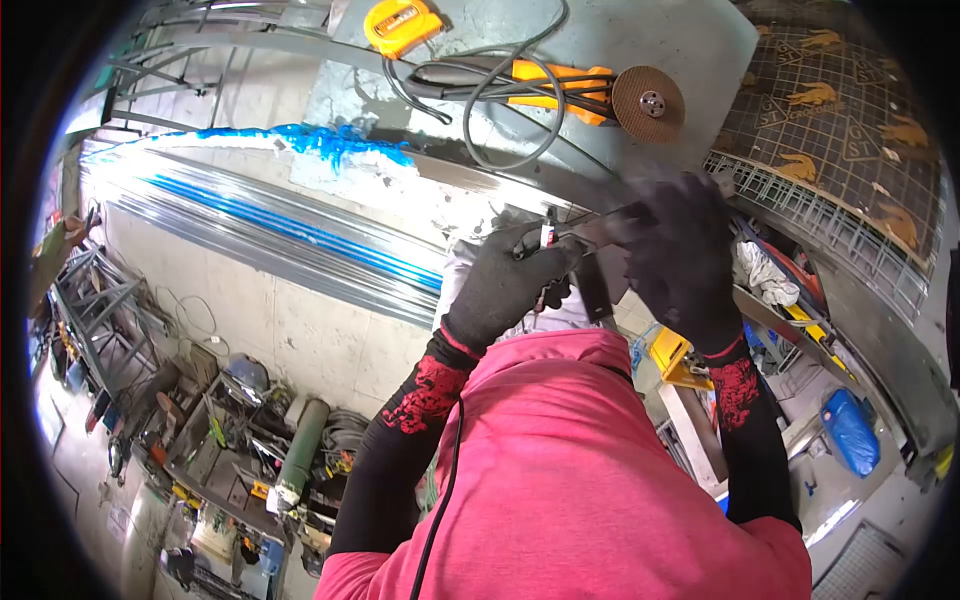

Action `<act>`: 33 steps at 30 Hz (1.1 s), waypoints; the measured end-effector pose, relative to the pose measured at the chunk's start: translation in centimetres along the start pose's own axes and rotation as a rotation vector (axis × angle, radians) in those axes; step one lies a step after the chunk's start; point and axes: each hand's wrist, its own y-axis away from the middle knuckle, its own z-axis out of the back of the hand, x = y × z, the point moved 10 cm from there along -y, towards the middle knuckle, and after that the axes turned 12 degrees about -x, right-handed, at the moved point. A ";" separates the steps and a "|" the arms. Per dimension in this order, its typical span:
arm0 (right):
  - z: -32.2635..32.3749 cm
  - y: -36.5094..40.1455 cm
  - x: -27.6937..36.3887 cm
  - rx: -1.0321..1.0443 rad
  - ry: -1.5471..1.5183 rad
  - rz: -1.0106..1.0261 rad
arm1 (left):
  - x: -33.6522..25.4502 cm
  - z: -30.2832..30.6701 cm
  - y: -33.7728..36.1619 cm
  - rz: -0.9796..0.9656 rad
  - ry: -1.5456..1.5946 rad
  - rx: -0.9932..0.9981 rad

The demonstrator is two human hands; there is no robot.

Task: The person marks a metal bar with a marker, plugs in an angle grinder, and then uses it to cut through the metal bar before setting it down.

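My left hand [515,285], in a dark work glove, is closed in front of my chest. Its fingers grip a slim white stick with a red mark [547,235], which looks like a marker pen. A dark flat metal piece [592,285] hangs just beside those fingers. To the right, my gloved right hand [685,255] is raised and smeared by motion, its fingers turned toward the left hand. Dark strip-like material [603,229] spans the gap between both hands; whether the right fingers hold it I cannot tell.
On the grey table [690,30] ahead lie an angle grinder [570,90], its coiled cable and a yellow case [400,27]. Long metal profiles [270,235] stretch leftward. Patterned board [820,100] and wire mesh stand at right. A green cylinder [303,450] lies among tools lower left.
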 end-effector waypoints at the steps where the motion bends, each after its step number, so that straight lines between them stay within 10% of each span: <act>1: 2.5 0.4 -0.1 -0.185 -0.052 -0.058 | -0.8 0.8 0.7 -0.037 0.051 0.013; 9: 12.0 8.1 2.7 -0.849 0.089 -0.496 | -8.9 18.6 11.0 -0.483 0.174 -0.188; 11: 10.4 9.9 2.5 -0.856 -0.115 -0.666 | -12.0 21.7 15.8 -1.222 -0.616 -0.605; 13: 9.2 9.4 3.6 -0.920 -0.325 -0.730 | -11.8 23.9 13.5 -0.669 0.225 -0.306; 21: -2.5 -0.8 15.1 -0.352 -1.112 -0.458 | -9.8 12.4 8.6 -0.854 -0.322 0.158; 22: -3.3 -0.4 15.8 -0.296 -0.450 -0.360 | -8.7 9.3 8.9 -0.532 -0.081 0.304; 23: -3.6 0.0 15.8 -0.296 -0.435 -0.360 | -8.1 8.1 8.3 -0.587 -0.239 0.289; 25: -7.8 3.9 12.0 -0.231 -1.132 -1.026 | -6.2 6.7 6.7 -0.445 -0.207 0.302; 28: -6.5 7.5 9.0 -0.095 -0.286 -0.823 | -5.1 7.6 4.7 -0.583 -0.355 0.153; 33: -8.6 9.2 9.9 -0.105 0.071 -0.320 | -7.4 7.3 8.4 -0.706 -0.353 0.131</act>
